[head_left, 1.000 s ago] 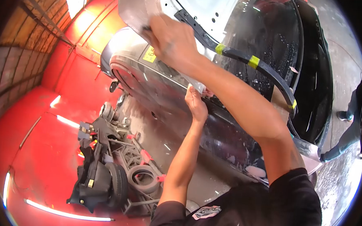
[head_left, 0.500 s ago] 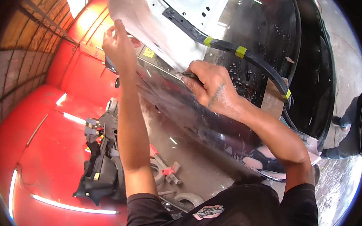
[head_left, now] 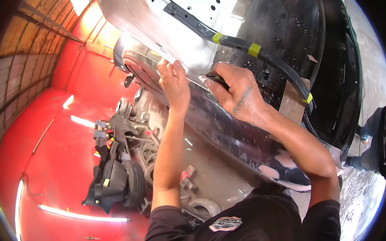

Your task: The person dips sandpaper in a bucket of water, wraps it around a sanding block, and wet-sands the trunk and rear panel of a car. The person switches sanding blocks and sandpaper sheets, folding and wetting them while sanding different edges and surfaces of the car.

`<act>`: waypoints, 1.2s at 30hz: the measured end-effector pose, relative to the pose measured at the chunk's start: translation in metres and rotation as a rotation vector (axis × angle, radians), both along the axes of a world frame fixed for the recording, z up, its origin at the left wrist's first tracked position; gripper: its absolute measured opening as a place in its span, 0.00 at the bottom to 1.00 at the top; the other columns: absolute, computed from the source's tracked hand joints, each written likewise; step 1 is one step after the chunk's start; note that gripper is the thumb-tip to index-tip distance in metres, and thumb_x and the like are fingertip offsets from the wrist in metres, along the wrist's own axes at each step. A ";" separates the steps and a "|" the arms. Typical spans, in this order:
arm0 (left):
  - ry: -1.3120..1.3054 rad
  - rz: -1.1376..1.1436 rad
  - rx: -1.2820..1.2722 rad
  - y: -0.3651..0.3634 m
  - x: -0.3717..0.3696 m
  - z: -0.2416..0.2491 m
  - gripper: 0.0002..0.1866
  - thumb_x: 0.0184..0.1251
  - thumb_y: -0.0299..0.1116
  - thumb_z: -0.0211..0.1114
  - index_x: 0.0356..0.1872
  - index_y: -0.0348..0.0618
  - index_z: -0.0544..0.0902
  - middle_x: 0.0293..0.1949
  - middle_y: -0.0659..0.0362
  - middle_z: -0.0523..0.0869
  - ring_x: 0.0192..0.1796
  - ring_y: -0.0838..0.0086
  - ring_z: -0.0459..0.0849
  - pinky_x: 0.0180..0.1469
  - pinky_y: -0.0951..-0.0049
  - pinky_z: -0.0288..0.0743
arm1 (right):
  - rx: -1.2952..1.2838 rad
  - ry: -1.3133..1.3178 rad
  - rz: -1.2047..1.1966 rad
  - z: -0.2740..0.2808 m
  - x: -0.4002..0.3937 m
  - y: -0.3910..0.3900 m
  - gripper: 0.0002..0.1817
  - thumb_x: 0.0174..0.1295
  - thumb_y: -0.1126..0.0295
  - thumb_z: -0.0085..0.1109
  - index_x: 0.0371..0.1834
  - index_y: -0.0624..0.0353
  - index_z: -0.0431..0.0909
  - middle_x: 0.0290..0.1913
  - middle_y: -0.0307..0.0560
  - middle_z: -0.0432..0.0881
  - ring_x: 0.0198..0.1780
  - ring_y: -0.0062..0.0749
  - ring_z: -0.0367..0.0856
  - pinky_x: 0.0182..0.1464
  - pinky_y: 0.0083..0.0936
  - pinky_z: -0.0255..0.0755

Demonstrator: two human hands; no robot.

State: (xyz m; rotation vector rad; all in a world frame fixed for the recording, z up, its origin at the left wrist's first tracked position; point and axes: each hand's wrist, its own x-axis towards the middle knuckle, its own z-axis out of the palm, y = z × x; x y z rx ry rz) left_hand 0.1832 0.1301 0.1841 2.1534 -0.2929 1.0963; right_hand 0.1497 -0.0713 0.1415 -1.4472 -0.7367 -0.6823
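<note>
My right hand (head_left: 240, 92) is closed round a dark, thin, wet-looking piece (head_left: 218, 79) that resembles folded sandpaper. Whitish residue coats the thumb tip, which sits at the edge of the white body panel (head_left: 183, 48). To its left, my left hand (head_left: 175, 85) is raised along the same edge, fingers bent and slightly apart, with nothing visible between them. Whether its fingertips touch the panel is hard to tell. Below both hands runs the dark, glossy side of the car body (head_left: 215, 117).
A black strip (head_left: 238, 43) with yellow tape crosses the car body above my hands. Removed car parts (head_left: 111, 177) and a tyre (head_left: 203, 206) lie at lower left, before a red wall (head_left: 22, 124). Another person's legs (head_left: 371, 138) show at far right.
My left hand has come right and down along the panel edge, closer to my right hand. My right hand has shifted slightly right, still holding the dark piece. The view has shifted a little.
</note>
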 end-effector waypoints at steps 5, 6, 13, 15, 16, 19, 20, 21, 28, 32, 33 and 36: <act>-0.088 0.156 0.319 0.027 0.018 0.050 0.22 0.84 0.42 0.59 0.57 0.26 0.74 0.35 0.51 0.84 0.28 0.73 0.83 0.25 0.73 0.78 | 0.005 0.062 -0.014 0.002 -0.002 0.000 0.08 0.64 0.73 0.65 0.39 0.65 0.76 0.34 0.64 0.80 0.39 0.68 0.81 0.41 0.53 0.74; -0.138 0.200 0.408 0.041 0.030 0.065 0.21 0.83 0.42 0.59 0.55 0.26 0.75 0.34 0.51 0.84 0.27 0.73 0.83 0.24 0.73 0.78 | 0.011 0.053 -0.019 0.002 -0.001 0.002 0.08 0.65 0.72 0.65 0.40 0.65 0.77 0.35 0.64 0.80 0.39 0.68 0.81 0.41 0.53 0.74; -0.290 -0.023 -0.293 0.025 -0.001 0.126 0.16 0.86 0.38 0.54 0.47 0.33 0.82 0.30 0.51 0.86 0.23 0.71 0.84 0.20 0.73 0.74 | 0.148 0.129 0.081 0.008 0.008 0.013 0.11 0.69 0.72 0.62 0.50 0.66 0.81 0.38 0.65 0.83 0.41 0.66 0.83 0.44 0.51 0.76; -0.110 -0.148 -0.151 0.038 -0.028 0.094 0.17 0.89 0.40 0.53 0.54 0.33 0.80 0.31 0.53 0.86 0.22 0.73 0.83 0.23 0.77 0.77 | 0.204 0.150 0.125 0.011 0.009 0.017 0.12 0.68 0.73 0.63 0.52 0.64 0.83 0.39 0.62 0.84 0.42 0.62 0.84 0.46 0.48 0.76; -0.016 -0.196 -0.124 0.030 -0.041 0.069 0.18 0.88 0.42 0.54 0.54 0.34 0.80 0.29 0.53 0.86 0.21 0.73 0.83 0.23 0.76 0.78 | 0.221 0.158 0.151 0.015 0.006 0.019 0.12 0.66 0.74 0.64 0.52 0.62 0.84 0.40 0.60 0.84 0.43 0.59 0.84 0.47 0.46 0.77; 0.518 -0.709 -0.634 0.014 -0.075 -0.017 0.21 0.86 0.47 0.57 0.58 0.36 0.77 0.32 0.48 0.88 0.26 0.66 0.89 0.27 0.68 0.85 | 0.164 -0.117 0.079 0.015 0.004 0.023 0.15 0.57 0.76 0.66 0.50 0.56 0.87 0.43 0.52 0.85 0.48 0.50 0.83 0.51 0.42 0.76; 0.591 -0.781 -0.827 0.001 -0.089 -0.030 0.21 0.86 0.46 0.57 0.61 0.35 0.76 0.36 0.47 0.89 0.31 0.65 0.90 0.31 0.67 0.87 | 0.126 -0.259 0.030 0.014 0.004 0.026 0.17 0.54 0.77 0.67 0.48 0.54 0.88 0.45 0.49 0.85 0.50 0.47 0.83 0.53 0.40 0.76; 0.603 -0.762 -0.983 -0.009 -0.096 -0.032 0.21 0.86 0.45 0.57 0.62 0.35 0.76 0.40 0.47 0.89 0.35 0.64 0.91 0.35 0.66 0.88 | 0.096 -0.317 0.042 0.011 0.001 0.029 0.18 0.51 0.77 0.68 0.47 0.53 0.89 0.45 0.47 0.84 0.51 0.46 0.82 0.54 0.40 0.75; 0.515 -0.618 -1.048 0.009 -0.113 -0.050 0.23 0.75 0.29 0.70 0.66 0.34 0.76 0.55 0.51 0.87 0.54 0.69 0.89 0.59 0.69 0.85 | -0.239 -0.504 0.215 -0.022 -0.038 0.026 0.25 0.41 0.78 0.67 0.48 0.52 0.88 0.57 0.48 0.80 0.70 0.51 0.77 0.82 0.63 0.57; 0.430 -0.619 -1.154 -0.001 -0.122 -0.039 0.23 0.74 0.23 0.70 0.67 0.31 0.76 0.51 0.54 0.89 0.47 0.72 0.90 0.53 0.74 0.85 | -0.357 -0.544 0.228 -0.030 -0.041 0.019 0.26 0.41 0.78 0.68 0.50 0.54 0.87 0.63 0.51 0.79 0.78 0.56 0.69 0.83 0.67 0.55; 0.392 -0.604 -1.096 -0.002 -0.123 -0.042 0.22 0.74 0.23 0.69 0.67 0.31 0.77 0.51 0.54 0.89 0.47 0.73 0.89 0.52 0.75 0.84 | -0.358 -0.540 0.252 -0.030 -0.043 0.016 0.27 0.41 0.79 0.67 0.51 0.54 0.87 0.65 0.52 0.79 0.78 0.57 0.69 0.83 0.67 0.55; 0.280 -0.527 -0.905 0.006 -0.125 -0.048 0.20 0.74 0.21 0.68 0.65 0.32 0.79 0.51 0.55 0.90 0.46 0.77 0.88 0.48 0.79 0.82 | -0.309 -0.507 0.247 -0.033 -0.045 0.010 0.27 0.42 0.82 0.64 0.52 0.57 0.86 0.66 0.55 0.80 0.77 0.60 0.71 0.81 0.66 0.57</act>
